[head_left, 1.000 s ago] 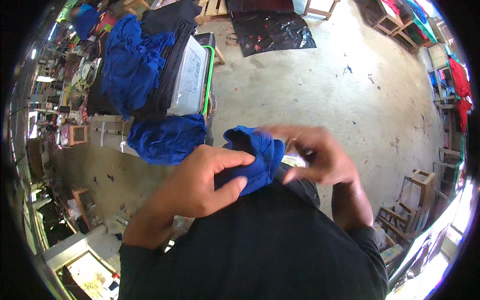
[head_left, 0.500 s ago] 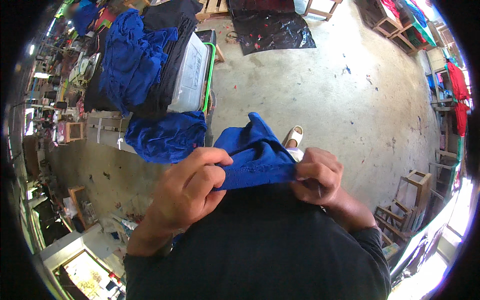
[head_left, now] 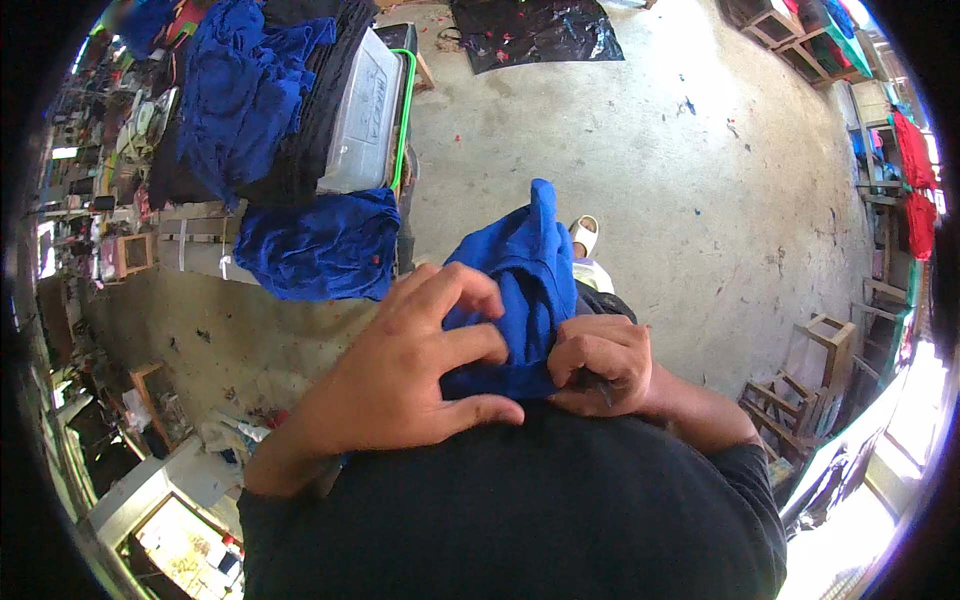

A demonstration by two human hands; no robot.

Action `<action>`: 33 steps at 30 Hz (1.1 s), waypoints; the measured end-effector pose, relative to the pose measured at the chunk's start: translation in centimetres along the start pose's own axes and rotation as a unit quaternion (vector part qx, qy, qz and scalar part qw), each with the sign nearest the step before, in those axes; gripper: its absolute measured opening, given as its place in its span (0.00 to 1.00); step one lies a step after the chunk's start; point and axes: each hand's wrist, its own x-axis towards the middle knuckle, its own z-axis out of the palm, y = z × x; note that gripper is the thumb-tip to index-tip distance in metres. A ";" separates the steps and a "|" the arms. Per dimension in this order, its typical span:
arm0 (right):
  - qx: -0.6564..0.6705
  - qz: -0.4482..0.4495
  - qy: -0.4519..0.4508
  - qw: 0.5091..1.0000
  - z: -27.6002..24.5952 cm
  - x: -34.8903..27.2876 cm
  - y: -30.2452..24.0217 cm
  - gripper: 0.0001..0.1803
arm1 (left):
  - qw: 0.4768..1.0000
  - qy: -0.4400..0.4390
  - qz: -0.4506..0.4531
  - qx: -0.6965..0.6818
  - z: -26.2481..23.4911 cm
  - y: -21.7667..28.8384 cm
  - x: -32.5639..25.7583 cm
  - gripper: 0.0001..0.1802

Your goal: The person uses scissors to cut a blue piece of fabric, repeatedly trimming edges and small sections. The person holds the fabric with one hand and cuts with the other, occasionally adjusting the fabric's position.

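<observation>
Two hands hold one blue cloth (head_left: pixel 520 290) right against my chest. My left hand (head_left: pixel 410 375) has its fingers spread and pressed around the cloth's left side. My right hand (head_left: pixel 600 365) is a tight fist pinching its lower right edge. A white sandal (head_left: pixel 583 236) peeks out just past the cloth. Up and left of my hands lies another blue cloth pile (head_left: pixel 315 245), beside a clear bin with a green rim (head_left: pixel 372 105). The grey floor (head_left: pixel 700 180) spreads beyond my right hand.
</observation>
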 end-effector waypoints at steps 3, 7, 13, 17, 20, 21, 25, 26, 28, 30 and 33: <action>-0.022 0.016 -0.026 0.999 0.1 -0.3 -0.1 0.17 | 0.980 -0.029 -0.101 -0.170 0.8 0.5 0.4 0.16; 0.030 0.118 -0.093 0.988 -0.8 0.0 -0.4 0.15 | 0.965 -0.076 -0.190 -0.162 1.0 0.4 -0.2 0.15; 0.247 0.245 -0.166 0.922 -2.6 0.7 0.8 0.21 | 0.973 -0.045 -0.181 -0.134 0.8 -0.4 -1.6 0.10; 0.355 0.285 -0.162 0.875 -2.4 1.1 1.0 0.28 | 0.960 -0.007 -0.231 -0.159 0.6 -0.4 -1.8 0.08; 0.388 0.250 -0.174 0.870 -1.7 0.5 2.2 0.28 | 0.947 0.028 -0.243 -0.210 0.5 -0.5 -2.2 0.08; 0.374 0.263 -0.178 0.871 -1.7 0.5 1.9 0.28 | 0.939 0.035 -0.251 -0.234 0.4 -0.6 -2.3 0.08; 0.337 0.296 -0.188 0.874 -1.4 1.1 1.2 0.27 | 0.924 0.100 -0.165 -0.330 1.7 -1.9 -2.7 0.11; 0.332 0.301 -0.188 0.874 -1.3 1.1 1.2 0.27 | 0.893 0.107 -0.168 -0.403 1.7 -1.7 -2.7 0.11; 0.319 0.302 -0.193 0.878 -1.3 1.3 1.0 0.27 | 0.830 0.102 -0.164 -0.524 1.7 -1.7 -2.8 0.13; 0.312 0.306 -0.191 0.879 -1.2 1.3 1.1 0.27 | 0.767 0.074 -0.149 -0.619 1.5 -2.1 -2.7 0.15; 0.321 0.314 -0.176 0.876 -0.9 1.1 1.4 0.27 | 0.952 0.057 -0.184 -0.238 0.4 -0.4 -2.0 0.17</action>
